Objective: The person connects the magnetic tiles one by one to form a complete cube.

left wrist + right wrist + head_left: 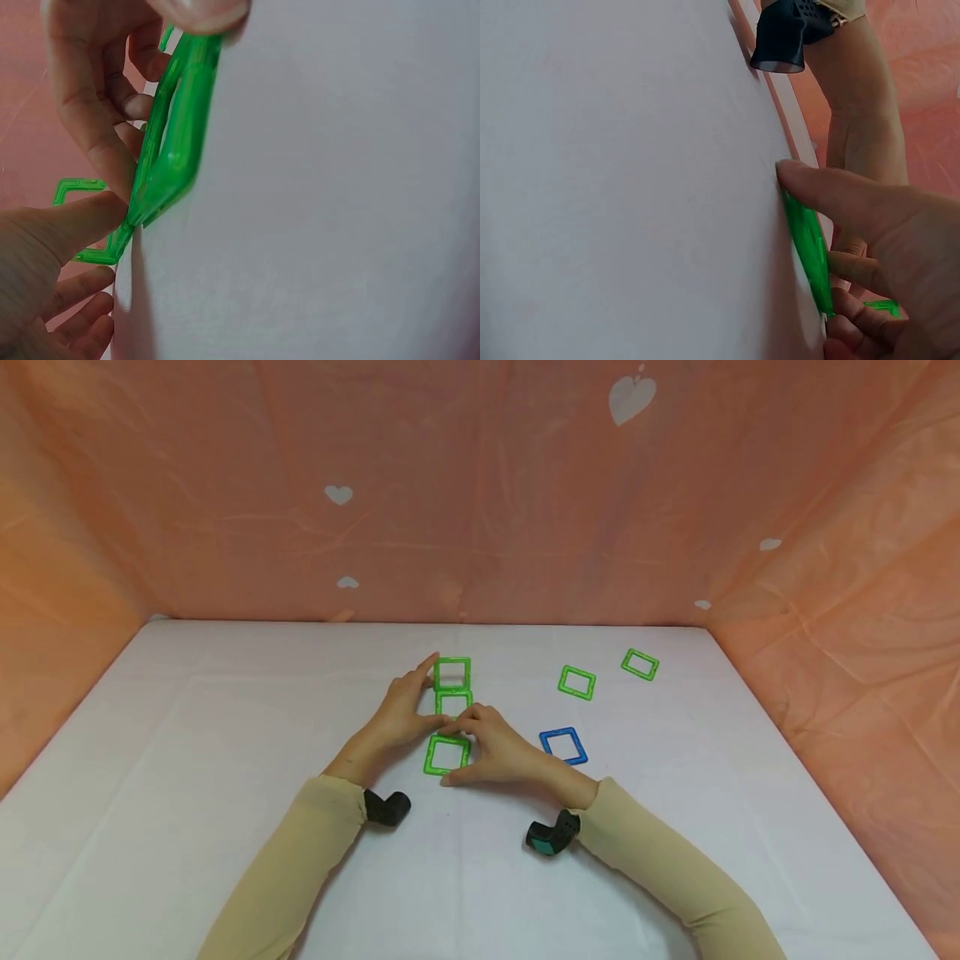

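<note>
Two joined green square magnetic tiles lie by my left hand (397,714): a far tile (468,673) and a middle tile (438,702). The left index finger runs along the far tile's left side, while the thumb reaches the middle tile's near edge. My right hand (498,750) pinches a nearer green tile (428,756), thumb on its near edge and fingertips on its far edge. That tile tilts up from the table in the left wrist view, close to the left thumb (94,217). Fingers partly hide where the tiles meet.
A blue square tile (546,745) lies just beyond the right wrist. Further back on the right are two loose green tiles, one (562,681) nearer and one (624,662) farther. Orange cloth (465,527) hangs behind the white table (187,735).
</note>
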Demonstrator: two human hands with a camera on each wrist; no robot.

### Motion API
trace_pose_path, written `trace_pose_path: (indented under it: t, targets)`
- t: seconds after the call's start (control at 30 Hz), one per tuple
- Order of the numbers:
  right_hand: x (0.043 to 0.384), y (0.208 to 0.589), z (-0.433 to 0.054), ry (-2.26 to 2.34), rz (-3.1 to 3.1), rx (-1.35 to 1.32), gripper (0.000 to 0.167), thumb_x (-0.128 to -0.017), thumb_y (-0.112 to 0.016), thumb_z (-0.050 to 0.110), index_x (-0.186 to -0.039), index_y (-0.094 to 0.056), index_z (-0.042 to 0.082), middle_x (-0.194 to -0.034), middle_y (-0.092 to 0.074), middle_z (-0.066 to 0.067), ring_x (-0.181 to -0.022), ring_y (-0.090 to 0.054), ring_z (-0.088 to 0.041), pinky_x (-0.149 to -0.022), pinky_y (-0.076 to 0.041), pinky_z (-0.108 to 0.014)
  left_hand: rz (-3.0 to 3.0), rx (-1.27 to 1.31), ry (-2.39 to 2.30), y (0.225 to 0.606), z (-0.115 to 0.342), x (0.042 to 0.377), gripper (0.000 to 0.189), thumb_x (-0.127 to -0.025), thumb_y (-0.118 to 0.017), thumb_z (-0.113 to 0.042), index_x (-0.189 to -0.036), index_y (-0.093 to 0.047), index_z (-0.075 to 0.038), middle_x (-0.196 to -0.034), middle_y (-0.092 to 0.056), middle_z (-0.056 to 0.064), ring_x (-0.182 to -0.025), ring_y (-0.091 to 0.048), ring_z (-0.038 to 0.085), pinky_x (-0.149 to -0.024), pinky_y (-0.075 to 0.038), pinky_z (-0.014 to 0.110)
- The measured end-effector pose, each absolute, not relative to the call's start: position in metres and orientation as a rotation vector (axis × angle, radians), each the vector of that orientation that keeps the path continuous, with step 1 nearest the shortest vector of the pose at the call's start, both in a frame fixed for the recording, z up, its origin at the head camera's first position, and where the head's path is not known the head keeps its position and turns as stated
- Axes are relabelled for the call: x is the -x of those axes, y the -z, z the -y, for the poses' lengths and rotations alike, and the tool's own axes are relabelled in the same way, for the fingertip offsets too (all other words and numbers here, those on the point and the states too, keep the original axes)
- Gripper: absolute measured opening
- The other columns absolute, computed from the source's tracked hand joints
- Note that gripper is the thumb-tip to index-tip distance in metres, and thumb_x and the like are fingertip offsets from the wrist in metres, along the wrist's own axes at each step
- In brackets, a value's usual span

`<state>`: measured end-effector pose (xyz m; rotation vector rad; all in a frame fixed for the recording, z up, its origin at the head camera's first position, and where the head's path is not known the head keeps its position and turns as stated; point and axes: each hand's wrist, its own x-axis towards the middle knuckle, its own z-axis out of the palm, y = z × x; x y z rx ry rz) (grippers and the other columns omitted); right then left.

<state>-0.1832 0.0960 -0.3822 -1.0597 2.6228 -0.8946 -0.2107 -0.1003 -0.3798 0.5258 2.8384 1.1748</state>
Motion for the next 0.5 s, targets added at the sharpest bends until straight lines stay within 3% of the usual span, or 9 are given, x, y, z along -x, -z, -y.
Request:
trace_pose_path:
  t: [0.5]
  targets:
    - [0.1847, 0.3743, -0.0954, 0.776, -2.646, 1.098, 0.052, -0.075, -0.081, 0.032, -0.12, -0.066, 0.009, -0.107, -0.057, -0.005, -0.094, -0.048, -0.015, -0.082, -0.042, -0.029, -2.849, -0.501, -1.149, 0.3811, 0.0993, 0.2114, 0.093, -0.082, -0.076, -0.013, -0.153, -0.016, -0.006, -0.13, -0.053, 0.026, -0.124, -0.04, 0.043, -0.108, -0.031, 0.054]
